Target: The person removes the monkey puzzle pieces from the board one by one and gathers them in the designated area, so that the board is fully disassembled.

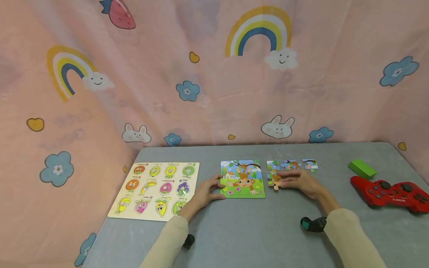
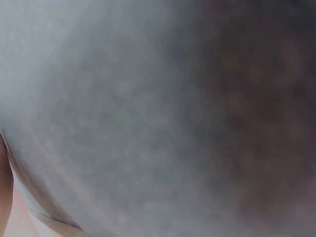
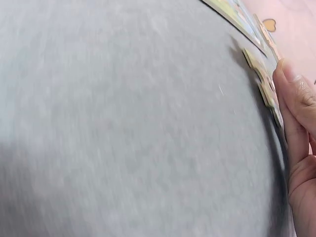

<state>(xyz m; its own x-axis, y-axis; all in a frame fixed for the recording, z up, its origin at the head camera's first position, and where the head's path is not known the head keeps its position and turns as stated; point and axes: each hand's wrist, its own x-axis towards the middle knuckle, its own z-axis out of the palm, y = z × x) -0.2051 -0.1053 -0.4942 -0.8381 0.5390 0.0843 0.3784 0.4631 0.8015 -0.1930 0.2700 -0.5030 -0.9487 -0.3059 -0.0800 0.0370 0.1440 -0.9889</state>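
Note:
In the head view a monkey jigsaw puzzle (image 1: 242, 182) lies on the grey table, its picture filled in. My left hand (image 1: 203, 192) rests at its left side, fingertips at the edge and thumb by the lower left corner. To the right, my right hand (image 1: 303, 182) pinches a puzzle piece (image 1: 275, 182) with part of a monkey on it. The right wrist view shows that thumb (image 3: 291, 79) over loose pieces (image 3: 261, 81) close above the table. Behind them lie more loose pieces (image 1: 291, 164). The left wrist view is mostly blurred table.
A cream fruit board (image 1: 125, 201) lies on the left. At the right are a green block (image 1: 362, 168) and a red game controller (image 1: 390, 193). Black devices (image 1: 313, 224) sit at both wrists. A pink patterned curtain (image 1: 214, 111) hangs behind the table.

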